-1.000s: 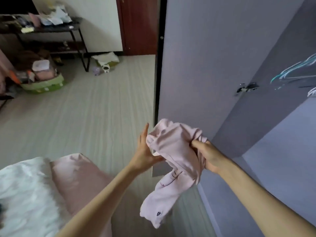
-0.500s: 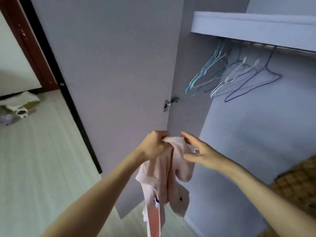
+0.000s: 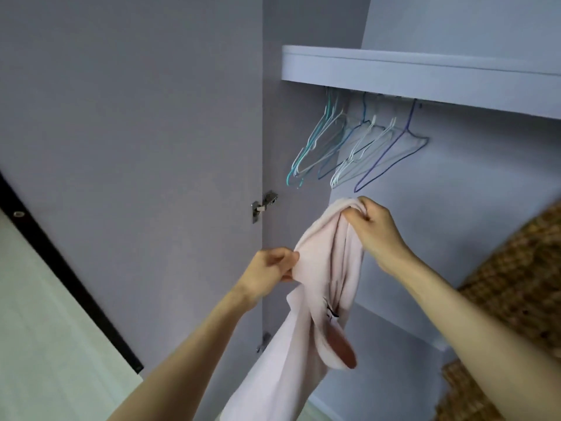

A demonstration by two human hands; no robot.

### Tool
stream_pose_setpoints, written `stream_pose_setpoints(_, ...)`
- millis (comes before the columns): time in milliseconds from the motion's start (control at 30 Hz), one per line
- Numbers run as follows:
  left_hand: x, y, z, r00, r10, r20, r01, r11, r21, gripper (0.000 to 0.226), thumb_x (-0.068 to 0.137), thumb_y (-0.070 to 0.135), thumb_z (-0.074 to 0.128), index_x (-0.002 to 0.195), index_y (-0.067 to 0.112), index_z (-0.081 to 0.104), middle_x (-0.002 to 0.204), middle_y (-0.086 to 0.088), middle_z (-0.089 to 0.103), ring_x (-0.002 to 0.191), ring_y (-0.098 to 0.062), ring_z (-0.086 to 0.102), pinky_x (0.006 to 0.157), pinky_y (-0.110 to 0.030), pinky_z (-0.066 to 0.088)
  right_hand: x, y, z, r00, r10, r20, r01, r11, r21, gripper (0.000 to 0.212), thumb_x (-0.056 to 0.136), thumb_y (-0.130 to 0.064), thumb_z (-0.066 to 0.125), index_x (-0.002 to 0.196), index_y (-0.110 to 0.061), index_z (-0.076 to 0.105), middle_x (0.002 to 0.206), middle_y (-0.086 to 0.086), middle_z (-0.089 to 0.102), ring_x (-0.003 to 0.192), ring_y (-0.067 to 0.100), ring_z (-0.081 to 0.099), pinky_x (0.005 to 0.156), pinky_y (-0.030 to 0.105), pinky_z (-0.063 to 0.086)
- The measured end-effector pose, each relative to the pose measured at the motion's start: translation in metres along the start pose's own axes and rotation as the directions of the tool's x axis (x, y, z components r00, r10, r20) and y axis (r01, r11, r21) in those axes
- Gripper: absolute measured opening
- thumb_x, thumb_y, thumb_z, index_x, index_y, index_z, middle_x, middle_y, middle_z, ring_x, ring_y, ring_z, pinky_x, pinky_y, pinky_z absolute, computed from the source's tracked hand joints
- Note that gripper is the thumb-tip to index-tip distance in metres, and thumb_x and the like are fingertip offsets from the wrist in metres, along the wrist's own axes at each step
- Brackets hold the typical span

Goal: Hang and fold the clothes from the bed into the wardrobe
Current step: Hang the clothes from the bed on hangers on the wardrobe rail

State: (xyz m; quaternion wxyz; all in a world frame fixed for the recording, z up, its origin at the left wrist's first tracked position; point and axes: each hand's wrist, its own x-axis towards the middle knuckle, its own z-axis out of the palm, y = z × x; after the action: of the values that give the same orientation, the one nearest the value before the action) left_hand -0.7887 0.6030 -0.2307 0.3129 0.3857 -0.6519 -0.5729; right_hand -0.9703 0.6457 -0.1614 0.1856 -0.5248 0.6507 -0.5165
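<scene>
A pale pink garment (image 3: 321, 268) hangs bunched in front of the open wardrobe (image 3: 455, 208). My right hand (image 3: 373, 226) grips its top edge, just below the hangers. Lower and to the left, my left hand (image 3: 268, 268) pinches another part of its edge. Most of the cloth droops down between my forearms, and its lower end runs out of the frame. Several empty wire hangers (image 3: 349, 150), teal, white and blue, hang from the rail under the wardrobe shelf (image 3: 425, 71).
The wardrobe door (image 3: 130, 147) stands open on the left, with a metal hinge (image 3: 262, 205) at its edge. A brown woven basket (image 3: 516, 284) fills the right side of the wardrobe. Pale floor (image 3: 45, 344) shows at lower left.
The view swung from the bedroom floor up into the wardrobe. Both hands raised the pink garment towards the hangers. My right hand, open half a second ago, now grips the top edge.
</scene>
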Motion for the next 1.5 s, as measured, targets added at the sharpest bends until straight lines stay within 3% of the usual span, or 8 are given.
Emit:
stream_pose_setpoints(233, 0.042, 0.035, 0.023, 0.949, 0.315, -0.016, -0.292, 0.896, 0.334, 0.033, 0.099, 0.015, 0.042, 0.067, 0.021, 0.043, 0.057, 0.010, 0.040, 0.049, -0.003, 0.034, 0.052, -0.020, 0.031, 0.002, 0.031, -0.024, 0.749, 0.152, 0.645, -0.045, 0.983, -0.179, 0.015, 0.087, -0.014, 0.063, 0.099, -0.017, 0.054, 0.066, -0.011, 0.044, 0.060, 0.002, 0.040, 0.056, 0.015, 0.033)
stream_pose_setpoints(333, 0.056, 0.045, 0.041, 0.932, 0.363, 0.013, -0.342, 0.864, 0.370, 0.032, 0.099, 0.015, 0.044, 0.068, 0.024, 0.044, 0.058, 0.013, 0.042, 0.048, 0.000, 0.038, 0.053, -0.015, 0.031, 0.014, 0.040, -0.021, 0.863, 0.031, 0.503, 0.034, 0.992, -0.120, 0.031, 0.091, -0.017, 0.060, 0.068, -0.018, 0.037, 0.061, -0.009, 0.029, 0.054, 0.003, 0.027, 0.055, 0.021, 0.026)
stream_pose_setpoints(533, 0.066, 0.051, 0.048, 0.938, 0.345, -0.008, -0.343, 0.936, 0.082, 0.010, 0.090, 0.015, 0.061, 0.087, 0.017, 0.052, 0.073, 0.006, 0.052, 0.061, -0.001, 0.042, 0.058, -0.012, 0.036, 0.040, 0.038, -0.040, 0.913, -0.239, 0.330, 0.275, 0.959, -0.067, 0.028, 0.095, -0.013, 0.049, 0.070, -0.020, 0.040, 0.063, -0.009, 0.033, 0.054, 0.001, 0.030, 0.053, 0.017, 0.027)
stream_pose_setpoints(667, 0.071, 0.019, 0.049, 0.982, -0.032, 0.187, -0.050, 0.907, 0.419, 0.021, 0.085, 0.028, 0.069, 0.074, 0.016, 0.055, 0.066, 0.005, 0.055, 0.062, -0.013, 0.048, 0.058, -0.023, 0.042, 0.057, 0.032, -0.052, 0.968, -0.247, 0.048, 0.243, 0.967, 0.081, 0.031, 0.095, -0.001, 0.046, 0.075, -0.025, 0.048, 0.065, -0.014, 0.048, 0.060, -0.008, 0.041, 0.060, 0.009, 0.032)
stream_pose_setpoints(800, 0.082, -0.015, 0.034, 0.978, -0.205, -0.024, 0.179, 0.788, 0.589, 0.033, 0.088, 0.038, 0.062, 0.062, 0.022, 0.047, 0.064, 0.002, 0.047, 0.067, -0.020, 0.047, 0.061, -0.025, 0.037, 0.071, 0.057, -0.073, 0.985, -0.051, -0.167, 0.077, 0.985, 0.153, 0.027, 0.096, -0.005, 0.044, 0.071, -0.017, 0.042, 0.067, -0.003, 0.036, 0.058, 0.002, 0.032, 0.054, 0.018, 0.028)
stream_pose_setpoints(1067, 0.120, 0.049, 0.029, 0.971, -0.196, -0.139, 0.229, 0.928, 0.295, 0.021, 0.091, 0.027, 0.059, 0.072, 0.018, 0.059, 0.066, -0.001, 0.050, 0.065, -0.019, 0.047, 0.053, -0.021, 0.036, 0.096, 0.142, -0.079, 0.869, 0.492, 0.050, -0.494, 0.868, 0.053, 0.011, 0.080, -0.024, 0.056, 0.077, -0.016, 0.050, 0.076, 0.006, 0.043, 0.073, 0.017, 0.038, 0.066, 0.029, 0.028)
stream_pose_setpoints(1300, 0.138, 0.064, 0.053, 0.982, -0.104, -0.156, 0.139, 0.962, 0.235, 0.020, 0.090, 0.011, 0.058, 0.069, 0.010, 0.057, 0.051, 0.008, 0.050, 0.043, -0.004, 0.043, 0.045, -0.015, 0.037, 0.171, 0.115, -0.057, 0.908, 0.418, -0.030, -0.404, 0.891, 0.206, 0.046, 0.093, -0.011, 0.048, 0.132, 0.010, 0.036, 0.108, 0.022, 0.049, 0.090, 0.027, 0.043, 0.104, 0.051, 0.037)
stream_pose_setpoints(1500, 0.130, 0.046, 0.036, 0.939, -0.127, -0.319, 0.191, 0.965, 0.180, 0.016, 0.089, 0.012, 0.059, 0.075, 0.009, 0.051, 0.063, -0.003, 0.035, 0.047, -0.008, 0.033, 0.036, -0.015, 0.024, 0.219, 0.105, -0.028, 0.819, 0.568, 0.078, -0.524, 0.685, 0.506, 0.010, 0.095, -0.015, 0.043, 0.101, -0.012, 0.050, 0.084, 0.002, 0.054, 0.079, 0.017, 0.056, 0.075, 0.031, 0.040)
